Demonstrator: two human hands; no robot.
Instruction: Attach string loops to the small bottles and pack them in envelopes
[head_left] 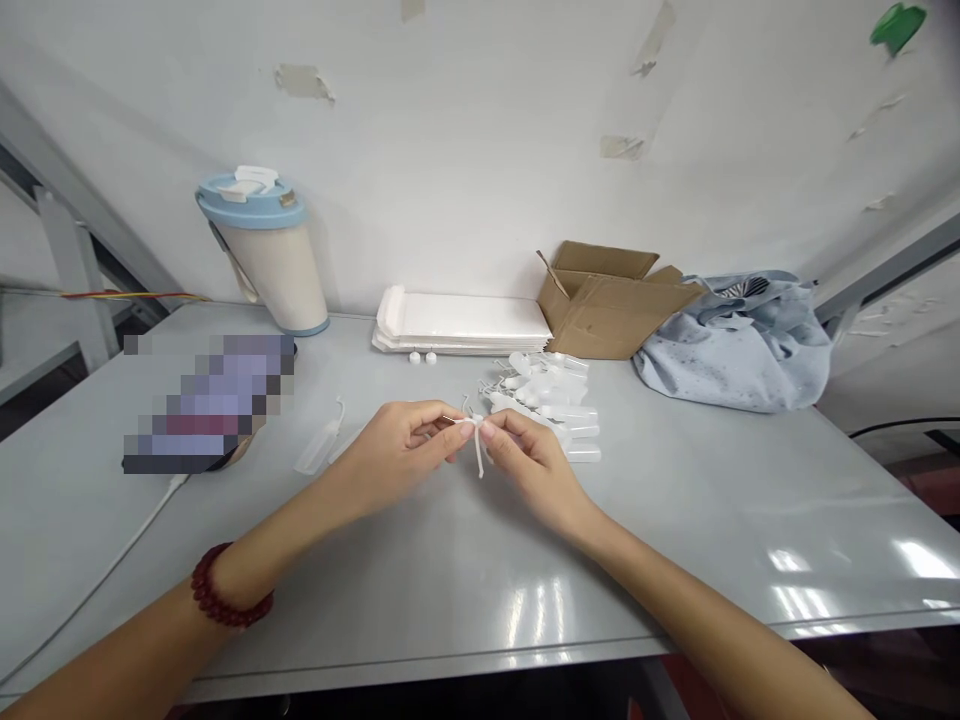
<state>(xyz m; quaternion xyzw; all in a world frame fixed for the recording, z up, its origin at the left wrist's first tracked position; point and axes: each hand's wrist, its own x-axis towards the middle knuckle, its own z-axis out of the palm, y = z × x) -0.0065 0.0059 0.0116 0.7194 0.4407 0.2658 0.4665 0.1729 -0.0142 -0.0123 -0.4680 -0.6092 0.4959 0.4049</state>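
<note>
Above the middle of the table, my left hand (pixel 397 445) and my right hand (pixel 536 465) meet fingertip to fingertip. Both pinch a thin white cord (pixel 480 458), whose loose end hangs down between them. A small white piece at the fingertips is too hidden to name. Just behind my right hand lies a pile of small translucent plastic bottles (pixel 574 413) with thin white cords. To the left of my left hand, a similar bottle (pixel 321 447) lies flat with its cord pointing away; another beside it is partly covered by the hand.
Along the wall stand a cream tumbler with blue lid (pixel 274 265), a stack of white envelopes (pixel 469 318), two small white caps (pixel 422 358), an open cardboard box (pixel 607 315) and a bluish cloth bag (pixel 739 350). A phone (pixel 214 400) with a white cable (pixel 112 560) is at left.
</note>
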